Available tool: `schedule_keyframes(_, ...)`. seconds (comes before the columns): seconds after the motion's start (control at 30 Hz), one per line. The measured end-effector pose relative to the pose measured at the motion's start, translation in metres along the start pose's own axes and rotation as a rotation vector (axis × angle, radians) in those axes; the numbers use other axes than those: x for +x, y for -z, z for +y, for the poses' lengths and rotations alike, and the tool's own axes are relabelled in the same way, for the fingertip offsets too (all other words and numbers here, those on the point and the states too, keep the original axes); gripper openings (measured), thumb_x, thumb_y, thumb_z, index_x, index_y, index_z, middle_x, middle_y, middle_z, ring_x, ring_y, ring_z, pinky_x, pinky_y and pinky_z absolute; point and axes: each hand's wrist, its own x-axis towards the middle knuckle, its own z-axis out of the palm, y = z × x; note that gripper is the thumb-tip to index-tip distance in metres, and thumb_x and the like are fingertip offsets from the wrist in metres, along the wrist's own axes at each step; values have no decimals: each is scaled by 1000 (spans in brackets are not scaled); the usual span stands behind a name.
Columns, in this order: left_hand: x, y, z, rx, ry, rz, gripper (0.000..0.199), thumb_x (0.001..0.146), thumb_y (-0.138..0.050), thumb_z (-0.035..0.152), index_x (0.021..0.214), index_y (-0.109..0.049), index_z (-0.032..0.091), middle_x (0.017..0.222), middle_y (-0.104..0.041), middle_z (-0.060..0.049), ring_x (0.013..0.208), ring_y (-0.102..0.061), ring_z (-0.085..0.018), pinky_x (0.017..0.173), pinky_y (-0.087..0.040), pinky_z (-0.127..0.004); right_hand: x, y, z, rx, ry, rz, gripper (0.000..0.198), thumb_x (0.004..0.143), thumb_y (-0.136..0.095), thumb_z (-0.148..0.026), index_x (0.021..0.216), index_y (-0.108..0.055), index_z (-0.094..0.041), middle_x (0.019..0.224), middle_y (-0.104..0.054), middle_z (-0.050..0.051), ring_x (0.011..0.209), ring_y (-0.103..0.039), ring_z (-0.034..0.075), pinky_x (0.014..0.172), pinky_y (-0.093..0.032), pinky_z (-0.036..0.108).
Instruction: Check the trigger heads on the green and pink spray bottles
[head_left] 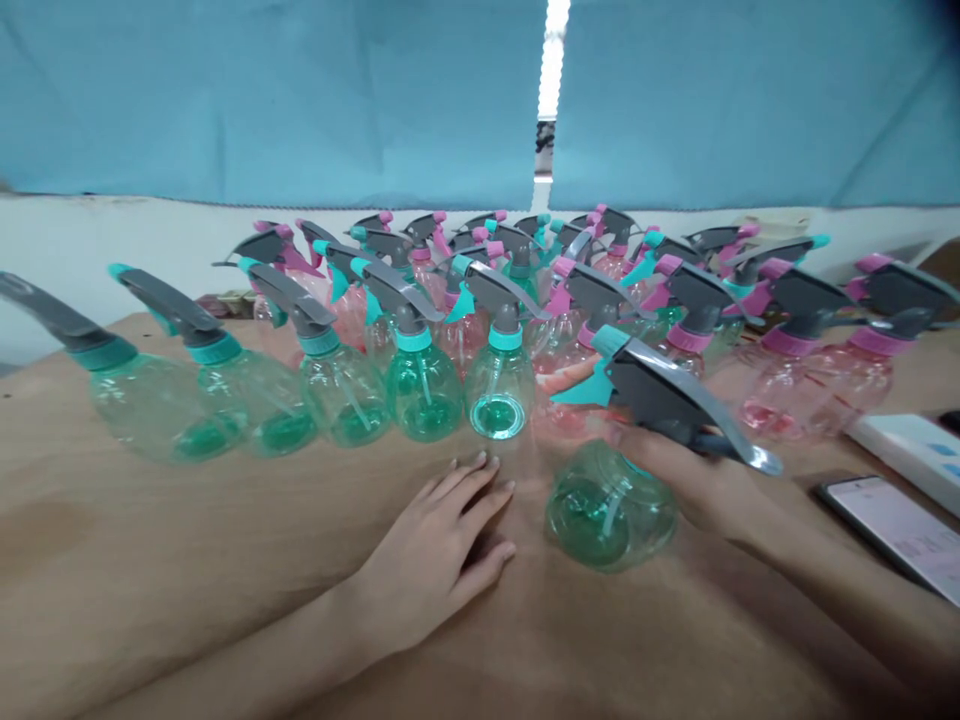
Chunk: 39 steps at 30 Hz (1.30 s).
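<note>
Left hand (442, 540), green bottle (611, 512) in right hand (675, 472)

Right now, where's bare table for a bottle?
Bare table lies left of the left hand, in front of the green bottles, and on the near side of the held bottle. Crowded: behind the green bottles, and around the phone.

Brown table (187, 540): spray bottles (425, 395), phone (896, 530)

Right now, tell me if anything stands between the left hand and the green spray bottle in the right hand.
Nothing visible does. The left hand lies palm down on the tabletop, beside the green spray bottle that the right hand grips near its neck; the other bottles stand farther back.
</note>
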Motion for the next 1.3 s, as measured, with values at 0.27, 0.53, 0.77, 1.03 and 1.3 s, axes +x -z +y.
schedule_keyframes(0.27,0,1,1,-25,7,-3,44,96,-47,38,134,-48,17,145,-39,-10,133,-34,-27,107,-32,-45,0,-3,6,156,-95,-70,40,74,-61,-26,114,-59,-31,91,-71,2,83,-69,20,81,-54,35)
schedule_keyframes(0.53,0,0,0,-41,13,8,44,96,-47,39,134,-46,19,145,-39,-10,133,-34,-27,106,-32,-45,1,-3,4,155,-66,-55,34,73,-63,-27,107,-64,-29,92,-71,4,94,-67,24,77,-56,38)
schedule_keyframes(0.77,0,-1,0,-36,10,8,43,96,-46,39,134,-47,18,146,-39,-9,133,-34,-26,107,-31,-44,1,-2,6,176,-46,-58,35,72,-60,-21,107,-64,-29,92,-71,3,92,-67,23,77,-56,37)
schedule_keyframes(1.03,-1,0,0,-27,16,-6,45,96,-47,40,135,-47,17,146,-39,-10,133,-34,-27,107,-31,-45,2,-1,3,173,-46,-54,37,72,-59,-20,108,-63,-28,93,-71,3,92,-67,22,78,-56,36)
schedule_keyframes(1.3,0,0,1,-30,13,0,44,96,-47,39,134,-47,18,145,-39,-10,133,-35,-26,107,-32,-44,0,-1,7,153,-29,-63,33,74,-57,-20,105,-64,-30,91,-71,2,93,-67,23,76,-56,37)
